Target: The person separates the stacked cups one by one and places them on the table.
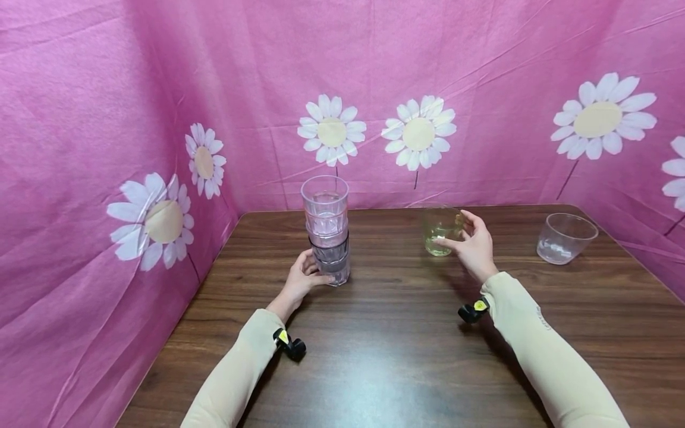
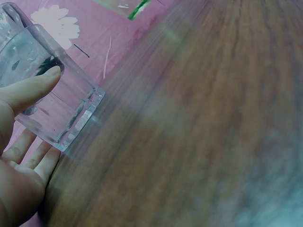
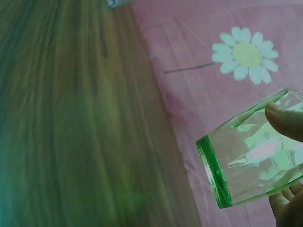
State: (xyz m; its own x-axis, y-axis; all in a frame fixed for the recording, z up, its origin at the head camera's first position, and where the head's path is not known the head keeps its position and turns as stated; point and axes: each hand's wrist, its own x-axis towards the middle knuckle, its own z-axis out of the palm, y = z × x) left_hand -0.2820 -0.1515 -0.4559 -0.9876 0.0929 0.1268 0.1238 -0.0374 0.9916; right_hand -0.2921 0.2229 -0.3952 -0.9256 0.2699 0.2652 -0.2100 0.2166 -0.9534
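A tall stack of clear glasses [image 1: 327, 220], one with a dark rim, stands upright left of the table's middle. My left hand [image 1: 301, 280] holds the lowest glass of the stack, thumb along its near side and fingers around the left. In the left wrist view the thumb lies across the clear wall of that glass [image 2: 71, 101]. At the right, my right hand [image 1: 475, 246] grips a green-tinted glass [image 1: 439, 238] between thumb and fingers. The right wrist view shows this glass's thick green base [image 3: 214, 172] held over the table edge line.
A separate clear glass [image 1: 566, 241] stands near the right back of the brown wooden table [image 1: 374, 333]. Behind and beside the table hangs a pink cloth [image 1: 257, 89] with white daisies. Each sleeve carries a small black wrist camera [image 1: 472, 311].
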